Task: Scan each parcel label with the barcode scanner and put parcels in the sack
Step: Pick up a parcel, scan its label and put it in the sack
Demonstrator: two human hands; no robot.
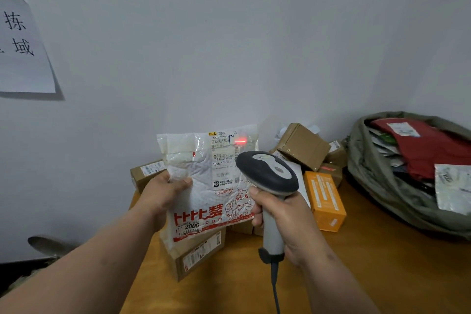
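- The left hand (163,192) grips a white padded parcel (204,186) by its left edge, thumb across the front, holding it upright above the bench (356,275).
- The right hand (285,222) is wrapped round the handle of a grey barcode scanner (269,173), its head just in front of the parcel's label (223,158).
- A red scan line (240,141) lies at the label's upper right edge.
- Brown boxes (303,145) and an orange box (325,201) sit on the bench behind.
- The olive sack (377,181) lies at the right, open and holding parcels.
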